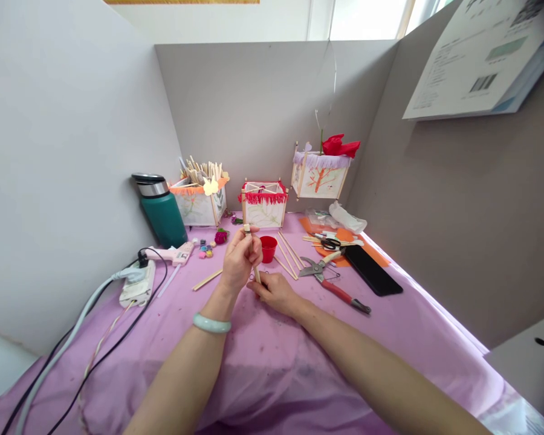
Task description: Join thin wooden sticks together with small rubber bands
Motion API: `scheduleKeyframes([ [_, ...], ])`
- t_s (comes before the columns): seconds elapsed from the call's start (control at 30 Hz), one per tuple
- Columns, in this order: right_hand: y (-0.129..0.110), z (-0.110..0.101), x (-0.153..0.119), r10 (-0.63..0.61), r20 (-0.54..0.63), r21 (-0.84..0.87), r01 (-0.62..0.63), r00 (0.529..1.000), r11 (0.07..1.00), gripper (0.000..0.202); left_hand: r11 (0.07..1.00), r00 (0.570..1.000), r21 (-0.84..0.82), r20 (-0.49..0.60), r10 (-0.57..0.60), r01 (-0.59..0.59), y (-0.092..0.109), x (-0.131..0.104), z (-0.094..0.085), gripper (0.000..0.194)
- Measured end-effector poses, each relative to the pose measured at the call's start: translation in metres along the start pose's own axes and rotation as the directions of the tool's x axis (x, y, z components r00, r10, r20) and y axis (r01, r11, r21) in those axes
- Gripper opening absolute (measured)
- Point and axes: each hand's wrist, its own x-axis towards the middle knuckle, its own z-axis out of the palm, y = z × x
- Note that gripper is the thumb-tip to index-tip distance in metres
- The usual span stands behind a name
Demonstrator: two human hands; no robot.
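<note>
Near the middle of the purple cloth (272, 335), my left hand (242, 257) is raised and closed around a pale wooden stick (257, 275). The stick's upper end shows above the fingers, with a small dark band near it. Lower and to the right, my right hand (275, 292) pinches the stick's lower end between thumb and fingers. Just behind the hands stands a red cup (268, 249). Loose wooden sticks (290, 252) lie right of the cup, and another stick (207, 280) lies left of my hands. Red-handled pruning shears (335, 290) rest to the right.
At left are a teal bottle (163, 217), a pink glue gun (174, 255) and a power strip (137, 287) with cables. Three decorated paper boxes (265, 212) are at the back. A black phone (372, 270), scissors (330, 243) and orange sheets lie at right.
</note>
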Motion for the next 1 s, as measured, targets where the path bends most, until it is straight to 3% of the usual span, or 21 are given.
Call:
scheduleKeyframes([
  [0.33,0.000,0.001,-0.001,-0.007,0.028,0.055,0.005,1.000,0.998,0.030,1.000,0.999,0.007,-0.026,0.028,-0.028,-0.002,0.000,0.002,0.016],
  [0.6,-0.002,-0.009,-0.002,-0.006,0.151,0.219,-0.027,0.989,0.975,0.043,0.999,1.000,-0.047,0.006,-0.010,0.011,0.003,0.000,0.001,0.031],
  [1.0,-0.003,-0.011,-0.002,-0.033,0.184,0.190,-0.003,0.982,0.982,0.050,0.994,0.998,-0.091,0.041,-0.050,0.053,0.005,0.000,0.002,0.032],
])
